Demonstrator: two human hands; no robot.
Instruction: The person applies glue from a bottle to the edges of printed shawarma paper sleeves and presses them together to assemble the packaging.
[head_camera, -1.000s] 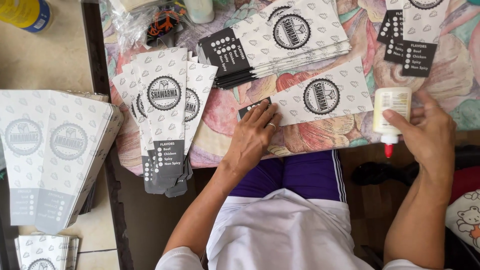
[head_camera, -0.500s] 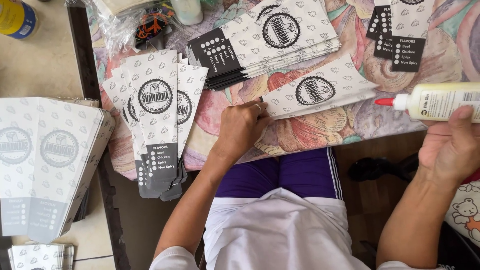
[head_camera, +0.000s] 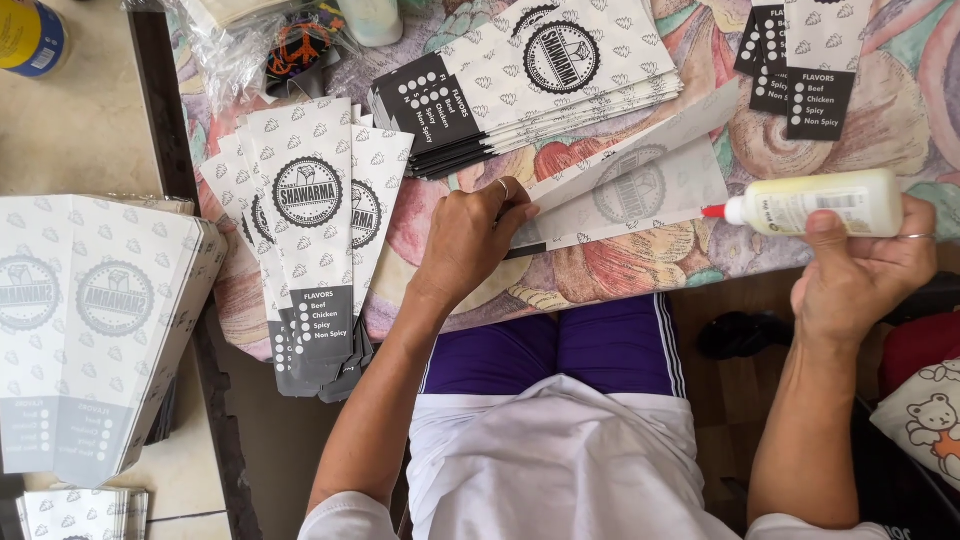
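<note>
A flat white paper wrapper (head_camera: 640, 190) with a round printed emblem lies on the flower-patterned table (head_camera: 800, 240), its upper flap lifted. My left hand (head_camera: 470, 240) pinches that flap at the wrapper's left end. My right hand (head_camera: 860, 270) grips a white glue bottle (head_camera: 810, 203) held sideways, its red tip pointing left at the wrapper's right edge.
A stack of the same wrappers (head_camera: 530, 80) lies behind, another fans out at the left (head_camera: 310, 230), a third sits on a side surface (head_camera: 90, 320). More wrappers (head_camera: 800, 60) lie at the top right. A plastic bag (head_camera: 280, 45) and a yellow can (head_camera: 30, 35) stand at the back.
My right hand has turned the glue bottle from upright to sideways and brought its tip to the wrapper. My left hand has lifted the wrapper's flap open.
</note>
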